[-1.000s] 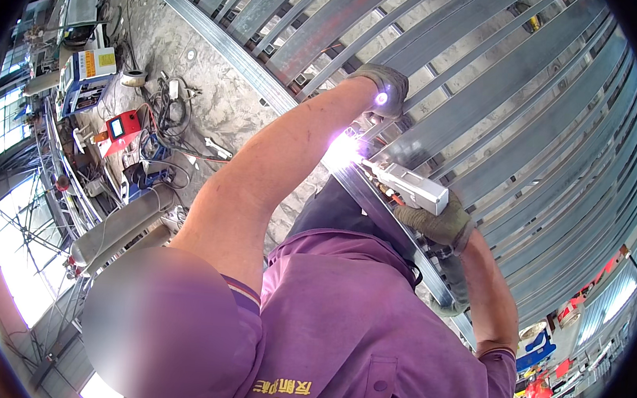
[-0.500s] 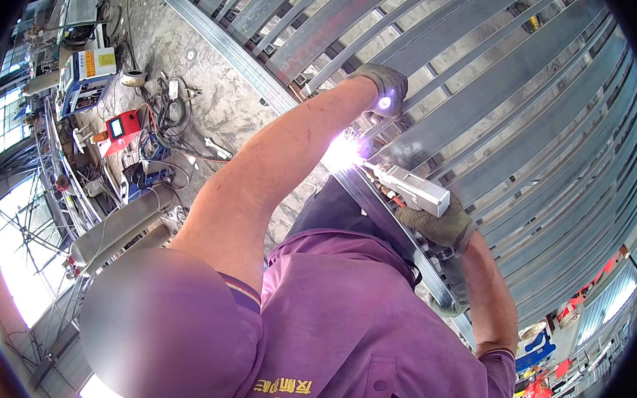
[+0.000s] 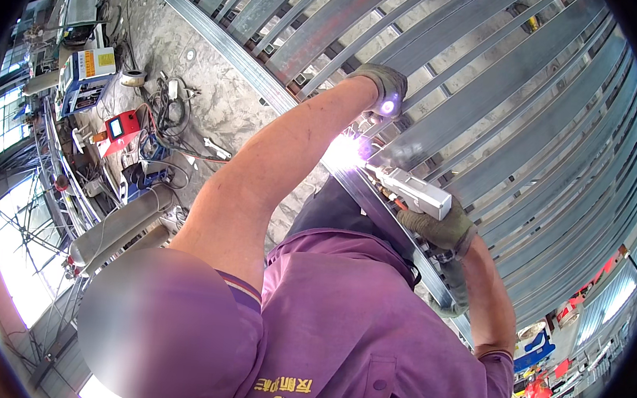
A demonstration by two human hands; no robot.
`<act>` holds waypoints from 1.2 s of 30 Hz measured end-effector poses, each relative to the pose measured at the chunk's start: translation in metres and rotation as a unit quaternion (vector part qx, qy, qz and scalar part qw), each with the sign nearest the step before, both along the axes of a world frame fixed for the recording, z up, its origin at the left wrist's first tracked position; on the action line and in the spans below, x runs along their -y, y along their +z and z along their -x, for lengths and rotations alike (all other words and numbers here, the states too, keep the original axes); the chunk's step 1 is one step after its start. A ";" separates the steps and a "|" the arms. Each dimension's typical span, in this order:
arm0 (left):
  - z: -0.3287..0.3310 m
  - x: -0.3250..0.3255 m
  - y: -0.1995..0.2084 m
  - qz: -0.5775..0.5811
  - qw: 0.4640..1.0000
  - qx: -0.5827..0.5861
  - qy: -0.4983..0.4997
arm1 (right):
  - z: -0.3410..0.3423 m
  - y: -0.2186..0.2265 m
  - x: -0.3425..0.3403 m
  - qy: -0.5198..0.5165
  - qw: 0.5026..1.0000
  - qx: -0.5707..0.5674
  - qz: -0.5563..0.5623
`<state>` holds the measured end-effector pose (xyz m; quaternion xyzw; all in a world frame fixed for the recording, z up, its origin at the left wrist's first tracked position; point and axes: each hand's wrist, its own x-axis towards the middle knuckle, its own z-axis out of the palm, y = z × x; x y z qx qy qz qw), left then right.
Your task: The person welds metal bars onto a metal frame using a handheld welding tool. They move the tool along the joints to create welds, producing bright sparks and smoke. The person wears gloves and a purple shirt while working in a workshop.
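My right hand (image 3: 440,225), in a grey-green work glove, grips a boxy silver handheld welding gun (image 3: 416,192). Its narrow tip points left into a brilliant white-violet weld flash (image 3: 346,152) on the long metal rail (image 3: 368,192). The glare hides the joint itself. Just beyond the flash, my gloved left hand (image 3: 382,90) is curled over the end of a grey metal slat (image 3: 408,53); its fingertips are partly hidden. Many parallel slats run from the rail toward the upper right.
On the concrete floor to the left lie a red unit with a screen (image 3: 120,129), tangled cables (image 3: 171,116) and a wrench (image 3: 218,148). A blue and white machine (image 3: 89,76) stands behind them. A blue object (image 3: 535,351) is at the lower right.
The welding gun and my right hand have shifted very slightly to the right and down. The flash looks a little different in shape. My left hand stays at the slat.
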<state>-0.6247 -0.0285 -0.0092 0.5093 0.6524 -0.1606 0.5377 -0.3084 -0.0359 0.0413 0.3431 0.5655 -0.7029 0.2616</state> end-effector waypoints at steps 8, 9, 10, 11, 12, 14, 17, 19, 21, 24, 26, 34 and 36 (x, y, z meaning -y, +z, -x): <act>0.000 0.004 -0.005 -0.038 0.996 -0.048 -0.071 | -0.015 0.016 0.009 -0.027 0.997 -0.015 -0.068; 0.000 0.003 -0.003 -0.050 0.991 -0.058 -0.107 | -0.019 0.019 0.008 -0.039 0.997 -0.006 -0.063; -0.001 0.009 -0.013 -0.084 0.990 -0.072 -0.085 | -0.020 0.021 0.008 -0.047 0.997 -0.002 -0.055; -0.003 0.019 -0.028 -0.118 0.987 -0.086 -0.064 | -0.022 0.024 0.007 -0.060 0.997 0.001 -0.051; -0.003 0.021 -0.021 -0.153 0.982 -0.097 -0.045 | -0.022 0.028 0.006 -0.075 0.996 0.007 -0.047; 0.006 0.020 -0.007 -0.163 0.979 -0.118 0.013 | -0.021 0.033 0.004 -0.088 0.995 0.011 -0.055; 0.032 0.018 0.024 -0.181 0.969 -0.160 0.047 | -0.027 0.029 0.006 -0.077 0.993 0.004 -0.094; 0.053 0.016 0.020 -0.174 0.967 -0.180 0.047 | -0.013 0.043 0.002 -0.087 0.994 0.035 -0.059; 0.058 0.016 0.016 -0.160 0.971 -0.178 0.008 | -0.009 0.045 0.000 -0.092 0.994 0.035 -0.044; 0.061 0.011 0.016 -0.147 0.973 -0.178 -0.014 | -0.016 0.029 0.002 -0.085 0.994 -0.008 -0.066; 0.061 0.006 0.018 -0.135 0.973 -0.184 -0.012 | -0.018 0.022 0.003 -0.066 0.992 -0.034 -0.100; 0.063 -0.001 0.026 -0.099 0.978 -0.184 0.025 | -0.003 0.026 -0.003 -0.073 0.995 -0.034 -0.067; 0.062 0.000 0.024 -0.099 0.976 -0.190 0.028 | 0.015 0.031 -0.009 -0.082 0.995 -0.045 -0.032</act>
